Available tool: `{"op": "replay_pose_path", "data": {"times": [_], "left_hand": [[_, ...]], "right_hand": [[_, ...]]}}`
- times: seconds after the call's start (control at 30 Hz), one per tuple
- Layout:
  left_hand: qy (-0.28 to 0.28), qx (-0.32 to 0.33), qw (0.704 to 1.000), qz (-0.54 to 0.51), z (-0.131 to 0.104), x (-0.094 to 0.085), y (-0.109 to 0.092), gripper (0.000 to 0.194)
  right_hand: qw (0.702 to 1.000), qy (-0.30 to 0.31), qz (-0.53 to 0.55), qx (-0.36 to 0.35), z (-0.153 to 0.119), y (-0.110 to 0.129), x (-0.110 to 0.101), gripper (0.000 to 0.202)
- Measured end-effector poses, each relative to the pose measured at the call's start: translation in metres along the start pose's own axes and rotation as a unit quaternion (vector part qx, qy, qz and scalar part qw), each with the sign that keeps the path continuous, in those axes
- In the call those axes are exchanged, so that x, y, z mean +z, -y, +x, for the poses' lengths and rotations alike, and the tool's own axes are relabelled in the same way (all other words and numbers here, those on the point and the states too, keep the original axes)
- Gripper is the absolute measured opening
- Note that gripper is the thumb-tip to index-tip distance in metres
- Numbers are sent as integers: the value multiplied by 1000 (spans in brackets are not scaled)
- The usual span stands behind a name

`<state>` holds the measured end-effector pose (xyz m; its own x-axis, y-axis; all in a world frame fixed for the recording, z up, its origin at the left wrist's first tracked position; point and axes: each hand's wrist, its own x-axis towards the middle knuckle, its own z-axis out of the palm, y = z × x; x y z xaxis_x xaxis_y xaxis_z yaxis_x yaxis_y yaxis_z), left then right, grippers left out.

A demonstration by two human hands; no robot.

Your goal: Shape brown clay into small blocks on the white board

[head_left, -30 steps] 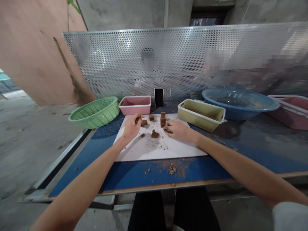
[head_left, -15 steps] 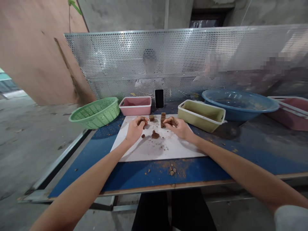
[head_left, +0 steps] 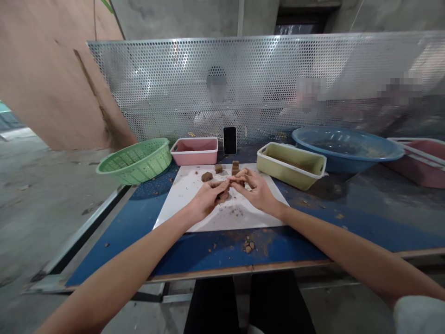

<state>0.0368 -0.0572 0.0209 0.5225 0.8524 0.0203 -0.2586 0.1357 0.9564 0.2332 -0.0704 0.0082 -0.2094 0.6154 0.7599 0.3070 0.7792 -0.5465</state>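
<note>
My left hand (head_left: 207, 198) and my right hand (head_left: 253, 191) meet over a white board (head_left: 184, 219). The left fingers are closed round a brown clay lump (head_left: 223, 196), partly hidden by the hand. My right thumb and fingers pinch together at the upper end of the clay, where the two hands' fingertips touch. Brown smears cover the fingers. Just beyond my left hand lies a rounded clay piece (head_left: 206, 176). Farther back on the board are a small clay block (head_left: 218, 169) and an upright clay piece (head_left: 235, 166), its lower part covered by my right hand.
Behind the board stand a pink basket (head_left: 195, 158), a phone (head_left: 230, 140) and an olive-green basket (head_left: 291, 172). A green colander (head_left: 139, 166) is at left, a blue basin (head_left: 342, 160) at right. Crumbs (head_left: 248, 246) lie near the table's front edge. A perforated metal screen (head_left: 156, 93) rises behind.
My hands have come together and nearer to me, over the middle of the board, covering the reddish-brown clay there. A rounded clay piece now shows where my left hand was.
</note>
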Motion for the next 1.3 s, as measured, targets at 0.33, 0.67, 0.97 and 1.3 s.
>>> {"op": "replay_pose_path", "data": {"times": [0.33, 0.67, 0.97, 1.3], "left_hand": [[-26, -55, 995, -81, -1, 5, 3, 47], [-33, -38, 996, -77, 1, 3, 3, 43], [-100, 6, 992, 71, 8, -21, -19, 48], [31, 20, 985, 170, 7, -22, -9, 46]], "right_hand": [[995, -13, -100, -17, -6, -2, 0, 21], [988, -9, -134, -81, -9, -4, 2, 18], [980, 56, -184, -50, 1, -15, -10, 30], [989, 31, -119, -79, -2, -7, -5, 12]]}}
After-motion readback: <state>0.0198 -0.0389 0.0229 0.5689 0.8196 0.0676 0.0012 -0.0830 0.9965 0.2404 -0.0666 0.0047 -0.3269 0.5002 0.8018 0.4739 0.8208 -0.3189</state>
